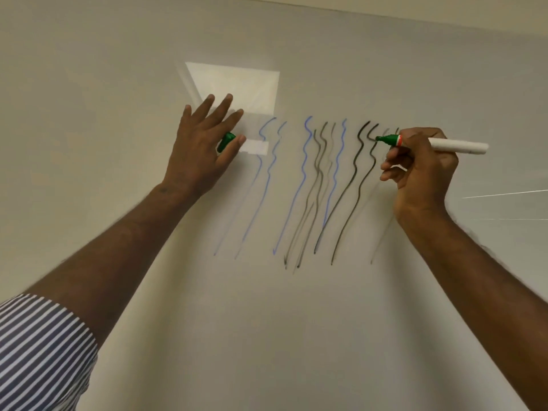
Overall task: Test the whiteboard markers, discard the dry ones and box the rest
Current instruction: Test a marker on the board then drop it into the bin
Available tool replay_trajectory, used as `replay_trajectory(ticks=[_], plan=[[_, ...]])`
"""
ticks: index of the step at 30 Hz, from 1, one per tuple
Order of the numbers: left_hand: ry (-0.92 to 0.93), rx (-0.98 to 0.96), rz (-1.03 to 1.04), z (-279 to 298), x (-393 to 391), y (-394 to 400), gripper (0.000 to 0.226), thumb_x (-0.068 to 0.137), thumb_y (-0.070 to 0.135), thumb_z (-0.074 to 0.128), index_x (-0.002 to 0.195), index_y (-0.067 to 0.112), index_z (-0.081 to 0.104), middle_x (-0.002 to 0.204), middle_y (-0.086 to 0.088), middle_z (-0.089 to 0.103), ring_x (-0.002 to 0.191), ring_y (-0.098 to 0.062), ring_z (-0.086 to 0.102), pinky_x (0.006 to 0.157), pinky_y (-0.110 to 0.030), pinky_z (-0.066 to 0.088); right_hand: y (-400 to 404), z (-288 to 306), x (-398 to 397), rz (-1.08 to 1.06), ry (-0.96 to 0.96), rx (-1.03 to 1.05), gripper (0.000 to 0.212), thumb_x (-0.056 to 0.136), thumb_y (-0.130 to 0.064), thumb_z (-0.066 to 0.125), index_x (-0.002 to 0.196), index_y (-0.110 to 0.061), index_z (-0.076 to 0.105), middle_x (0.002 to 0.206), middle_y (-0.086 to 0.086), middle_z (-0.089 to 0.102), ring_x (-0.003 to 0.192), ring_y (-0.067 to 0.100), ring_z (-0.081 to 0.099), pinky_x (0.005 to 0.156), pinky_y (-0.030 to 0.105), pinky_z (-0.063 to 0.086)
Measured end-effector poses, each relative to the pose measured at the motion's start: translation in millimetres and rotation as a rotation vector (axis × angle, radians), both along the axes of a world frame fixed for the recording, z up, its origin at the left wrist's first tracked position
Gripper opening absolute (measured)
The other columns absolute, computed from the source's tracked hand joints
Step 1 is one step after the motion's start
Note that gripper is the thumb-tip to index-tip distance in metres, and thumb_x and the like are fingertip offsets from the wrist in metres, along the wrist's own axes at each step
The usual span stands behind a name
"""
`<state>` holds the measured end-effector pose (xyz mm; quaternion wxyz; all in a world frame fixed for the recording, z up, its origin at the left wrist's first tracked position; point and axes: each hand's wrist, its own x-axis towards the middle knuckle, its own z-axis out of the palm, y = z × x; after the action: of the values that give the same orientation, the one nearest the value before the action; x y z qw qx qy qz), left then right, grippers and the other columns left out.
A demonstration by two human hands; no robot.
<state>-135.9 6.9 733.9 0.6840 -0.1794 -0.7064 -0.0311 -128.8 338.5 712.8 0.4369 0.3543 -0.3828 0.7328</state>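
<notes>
**One green marker at the board, its cap in the other hand**

One marker [439, 143] shows, with a white barrel and a green nib end, lying almost level at the right of centre. The right hand [421, 170] grips it with fingers curled round the barrel near the nib, and the tip touches the whiteboard [267, 321] beside the top of the rightmost dark line. One green cap [226, 141] shows at the left of centre, tucked between the thumb and palm of the left hand [201, 149]; that hand's four fingers are straight and spread flat against the board.

The wavy test lines [326, 179] fill the middle of the frame between the two hands: about five blue ones on the left and middle, about five grey or black ones from the middle to the right, and one very faint grey stroke at the far right. Several overlap, so the count is approximate.

One bright rectangular reflection [255, 87] sits above the left hand. A striped sleeve [41, 345] fills the lower left corner.

The board's top edge runs across the upper right of the frame. Unmarked board lies below the lines, to the far left, and right of the marker.
</notes>
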Motion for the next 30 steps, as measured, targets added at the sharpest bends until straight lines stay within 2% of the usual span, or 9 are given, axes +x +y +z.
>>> replay_trajectory(ticks=[7, 14, 24, 30], plan=[[0.021, 0.026, 0.086, 7.4, -21.9, 0.6, 0.055, 0.104, 0.052, 0.036, 0.148, 0.023, 0.051, 0.164, -0.003, 0.030, 0.154, -0.029, 0.021, 0.124, -0.056, 0.008, 42.7, 11.5, -26.2, -0.187, -0.014, 0.066, 0.009, 0.092, -0.007, 0.060, 0.086, -0.013, 0.063, 0.064, 0.003, 0.062, 0.053, 0.019, 0.057, 0.043, 0.026, 0.045], [0.072, 0.028, 0.102, 5.4, -30.1, -0.4, 0.052, 0.104, 0.048, 0.040, 0.149, 0.023, 0.050, 0.164, 0.000, 0.030, 0.154, -0.027, 0.020, 0.125, -0.054, 0.007, 80.1, 28.8, -54.8, -0.303, 0.083, 0.111, 0.011, 0.093, -0.007, 0.062, 0.091, -0.018, 0.060, 0.069, 0.003, 0.062, 0.055, 0.019, 0.058, 0.042, 0.028, 0.045], [0.039, 0.061, 0.081, 3.7, -26.3, 2.5, 0.053, 0.102, 0.049, 0.041, 0.150, 0.029, 0.047, 0.165, 0.005, 0.028, 0.156, -0.017, 0.015, 0.126, -0.050, 0.006, 91.5, 28.8, -90.9, -0.351, 0.182, 0.063, 0.011, 0.093, -0.013, 0.064, 0.088, -0.021, 0.058, 0.073, 0.007, 0.064, 0.054, 0.021, 0.058, 0.043, 0.030, 0.045], [0.044, 0.070, 0.049, 4.0, -24.5, 2.7, 0.052, 0.100, 0.047, 0.043, 0.147, 0.027, 0.051, 0.163, 0.005, 0.031, 0.155, -0.017, 0.019, 0.126, -0.050, 0.008, 92.0, 28.4, -96.9, -0.379, 0.202, 0.032, 0.007, 0.093, -0.014, 0.066, 0.090, -0.013, 0.059, 0.076, 0.011, 0.067, 0.054, 0.025, 0.061, 0.042, 0.031, 0.045]])
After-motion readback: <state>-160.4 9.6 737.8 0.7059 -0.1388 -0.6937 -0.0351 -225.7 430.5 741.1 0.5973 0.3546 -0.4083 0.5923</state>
